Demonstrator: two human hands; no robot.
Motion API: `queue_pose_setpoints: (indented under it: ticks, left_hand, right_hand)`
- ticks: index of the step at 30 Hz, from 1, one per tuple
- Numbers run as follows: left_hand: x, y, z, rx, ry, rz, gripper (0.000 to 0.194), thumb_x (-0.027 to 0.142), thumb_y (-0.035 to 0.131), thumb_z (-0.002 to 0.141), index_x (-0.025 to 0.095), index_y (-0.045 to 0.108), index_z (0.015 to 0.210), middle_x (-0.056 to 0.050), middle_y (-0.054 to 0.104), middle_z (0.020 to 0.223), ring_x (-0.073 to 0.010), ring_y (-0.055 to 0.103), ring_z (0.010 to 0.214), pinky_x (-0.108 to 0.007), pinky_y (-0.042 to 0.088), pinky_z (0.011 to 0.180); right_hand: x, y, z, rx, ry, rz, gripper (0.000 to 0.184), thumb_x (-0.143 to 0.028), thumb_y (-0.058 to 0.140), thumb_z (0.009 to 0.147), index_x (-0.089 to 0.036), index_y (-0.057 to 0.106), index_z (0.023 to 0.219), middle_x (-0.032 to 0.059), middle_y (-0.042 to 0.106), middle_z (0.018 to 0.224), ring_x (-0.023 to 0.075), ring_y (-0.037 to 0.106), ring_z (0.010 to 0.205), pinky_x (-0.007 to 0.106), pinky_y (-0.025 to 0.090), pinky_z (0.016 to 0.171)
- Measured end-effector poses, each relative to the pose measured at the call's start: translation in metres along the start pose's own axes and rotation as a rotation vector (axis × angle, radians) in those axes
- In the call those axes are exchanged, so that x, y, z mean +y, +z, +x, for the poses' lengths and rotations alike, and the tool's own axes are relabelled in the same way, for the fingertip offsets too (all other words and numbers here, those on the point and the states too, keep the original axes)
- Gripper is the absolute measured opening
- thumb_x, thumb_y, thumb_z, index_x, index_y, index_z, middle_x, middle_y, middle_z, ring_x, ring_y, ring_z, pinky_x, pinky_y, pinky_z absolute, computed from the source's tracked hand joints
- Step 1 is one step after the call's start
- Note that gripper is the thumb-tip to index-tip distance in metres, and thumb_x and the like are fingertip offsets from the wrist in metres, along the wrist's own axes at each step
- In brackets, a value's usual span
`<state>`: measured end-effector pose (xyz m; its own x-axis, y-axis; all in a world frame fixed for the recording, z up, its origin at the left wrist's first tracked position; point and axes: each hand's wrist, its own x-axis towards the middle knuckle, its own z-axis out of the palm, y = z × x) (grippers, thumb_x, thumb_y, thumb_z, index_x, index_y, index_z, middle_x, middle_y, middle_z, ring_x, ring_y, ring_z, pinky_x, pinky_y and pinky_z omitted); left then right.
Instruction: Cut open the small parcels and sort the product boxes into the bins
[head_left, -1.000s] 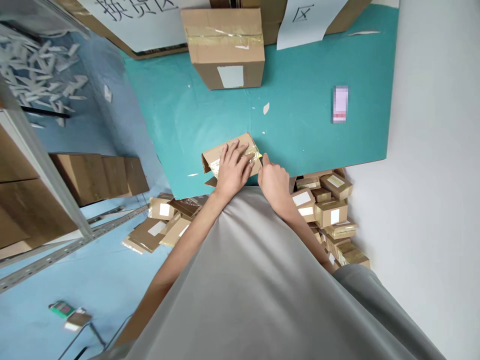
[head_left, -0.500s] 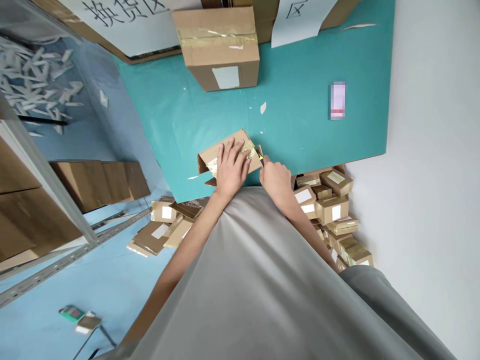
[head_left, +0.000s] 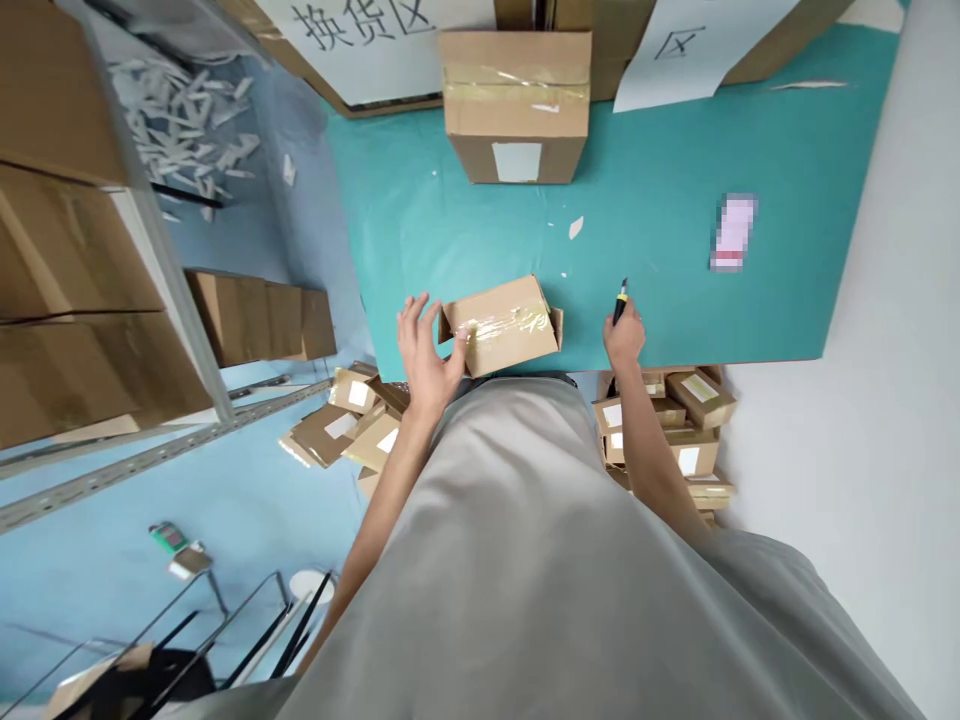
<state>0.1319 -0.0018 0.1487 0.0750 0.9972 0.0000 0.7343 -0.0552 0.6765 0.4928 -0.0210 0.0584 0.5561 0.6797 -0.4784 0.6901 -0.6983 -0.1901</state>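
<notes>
A small brown cardboard box lies at the front edge of the green table, with shiny clear tape along its top and end flaps sticking out. At its left end is my left hand, fingers spread, the thumb by the box's near left corner; whether it presses on the cardboard I cannot tell. My right hand is closed around a black and yellow utility knife, to the right of the box and apart from it. The knife's tip points away from me, over the table.
The green table bears a larger taped box at the back and a blurred pinkish item at the right. Paper scraps lie between. Piled boxes stand below the right edge, flattened cartons at left, beside a shelf.
My right hand has drawn the knife away from the box to the right. My left hand has lifted off the box's top and shifted to its left end. The view has also shifted.
</notes>
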Motion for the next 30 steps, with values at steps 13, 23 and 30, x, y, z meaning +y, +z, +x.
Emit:
queue_pose_setpoints:
  ticks: [13, 23, 30]
  left_hand:
    - [-0.034, 0.016, -0.052, 0.033, -0.589, -0.408, 0.087, 0.086, 0.066, 0.099, 0.022, 0.061, 0.158, -0.023, 0.064, 0.162, -0.0401, 0.063, 0.152, -0.055, 0.059, 0.121]
    - [-0.053, 0.038, -0.025, -0.060, -0.866, -0.735, 0.080, 0.082, 0.045, 0.108, 0.020, 0.063, 0.154, -0.022, 0.060, 0.169, -0.0363, 0.058, 0.159, -0.053, 0.055, 0.125]
    - [-0.041, 0.076, 0.020, -0.305, -0.969, -0.778, 0.058, 0.069, 0.064, 0.105, 0.020, 0.068, 0.136, -0.022, 0.066, 0.163, -0.0333, 0.066, 0.148, -0.050, 0.053, 0.124]
  right_hand:
    - [-0.067, -0.019, -0.055, -0.130, -0.628, 0.338, 0.081, -0.080, 0.050, 0.111, -0.025, 0.054, 0.169, 0.0201, 0.064, 0.158, 0.0393, 0.071, 0.136, 0.053, 0.063, 0.110]
    - [-0.058, -0.006, -0.032, -0.010, -0.496, 0.638, 0.074, -0.084, 0.057, 0.105, -0.020, 0.074, 0.139, 0.0184, 0.079, 0.134, 0.0350, 0.074, 0.126, 0.052, 0.059, 0.115]
    - [-0.003, -0.019, 0.027, 0.041, -0.363, 0.822, 0.078, -0.090, 0.058, 0.098, -0.022, 0.075, 0.131, 0.0177, 0.080, 0.139, 0.0336, 0.075, 0.130, 0.054, 0.059, 0.117]
